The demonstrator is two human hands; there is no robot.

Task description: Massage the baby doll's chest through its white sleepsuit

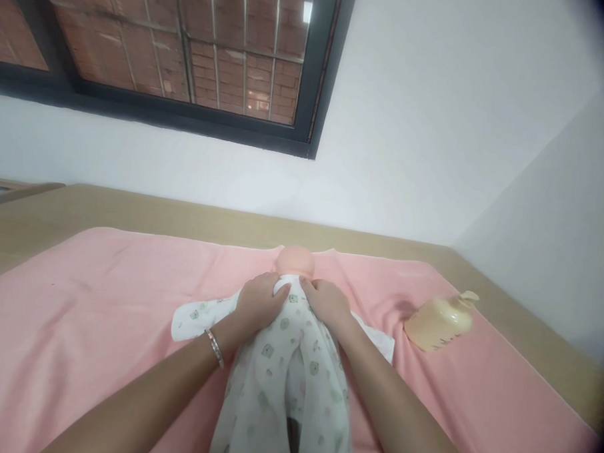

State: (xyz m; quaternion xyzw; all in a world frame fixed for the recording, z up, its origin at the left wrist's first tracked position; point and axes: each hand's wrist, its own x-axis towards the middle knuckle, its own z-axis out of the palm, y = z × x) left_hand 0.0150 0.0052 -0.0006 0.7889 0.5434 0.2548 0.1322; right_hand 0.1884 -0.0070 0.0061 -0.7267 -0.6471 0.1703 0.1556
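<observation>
A white wall (421, 118) fills the largest share of my view, and in its upper left sits a dark-framed window (258, 136) with metal bars (244, 50) and brick (258, 74) beyond the glass. Below the wall I have a light wooden table (182, 220), mostly covered by a pink cloth (103, 291) with soft creases. Near the middle of that cloth lies the garment (271, 345), white with small prints, its 2 sleeves (198, 317) spread to either side and its lower part running toward me, parted down the centre. The doll (295, 261) shows just its round, bald head past the collar, by the cloth's far edge; the rest is hidden from me. My left hand (261, 301) holds the garment left of the collar, thumb on the front, and my right hand (326, 304) grips it on the right; neither is wide. To the right, well apart from that hand, a pale yellow pump bottle (440, 324) rests on the cloth; whether it truly leans I cannot tell. Smallest is a silvery bracelet (214, 349) around my left wrist.
</observation>
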